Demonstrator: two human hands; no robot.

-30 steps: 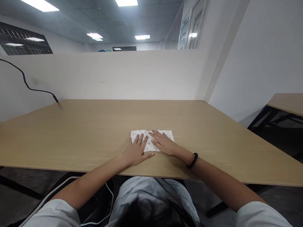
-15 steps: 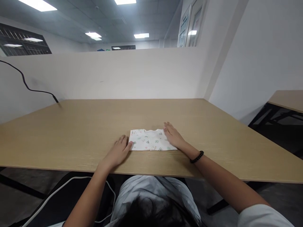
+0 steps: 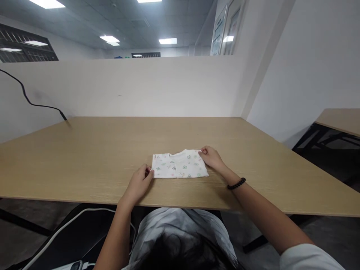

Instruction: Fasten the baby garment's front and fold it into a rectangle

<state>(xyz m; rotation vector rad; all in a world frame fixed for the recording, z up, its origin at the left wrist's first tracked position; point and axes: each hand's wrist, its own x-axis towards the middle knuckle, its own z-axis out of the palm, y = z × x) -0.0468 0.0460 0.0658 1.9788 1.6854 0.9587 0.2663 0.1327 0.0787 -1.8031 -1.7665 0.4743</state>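
Observation:
A small white garment point(image 3: 177, 165) with a print of little coloured figures lies folded into a flat rectangle near the table's front edge. Its upper edge dips at what looks like a neckline. My right hand point(image 3: 211, 156) pinches the garment's upper right corner between thumb and fingers. At the lower left side, my left hand point(image 3: 141, 179) has its fingers curled in, thumb and fingertips closed on the garment's edge.
The wooden table point(image 3: 98, 150) backs onto a low white partition point(image 3: 157, 86). A black cable point(image 3: 42, 105) comes down at the far left. Another table point(image 3: 340, 120) stands to the right. A white cord point(image 3: 64, 227) runs below the front edge.
Both hands have gone from lying flat with stretched fingers to pinching the garment's edges. The garment's upper right corner is pulled slightly up and outward.

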